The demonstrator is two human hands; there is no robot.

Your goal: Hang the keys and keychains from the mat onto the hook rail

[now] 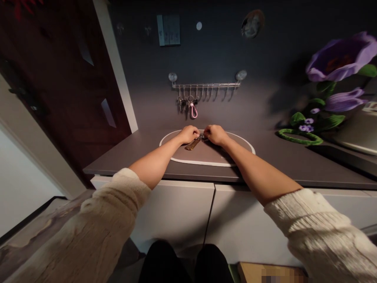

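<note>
Both my hands are over the oval brown mat [203, 163] with a white border. My left hand [189, 134] pinches one side of a bunch of keys [202, 137]. On the other side, my right hand [215, 134] has its fingers closed on the same bunch. A brown strap-like key fob [193, 144] hangs from it, slanting toward the lower left. Small dark metal pieces show between the fingertips; their exact shapes are partly hidden.
Behind the hands, a clear hook rack [206, 85] on the wall carries keys [180, 104] and a pink loop [193, 111] at its left. Purple flowers [343, 59] with a green ring base stand right on the grey counter [273, 165]. A dark door [59, 78] is left.
</note>
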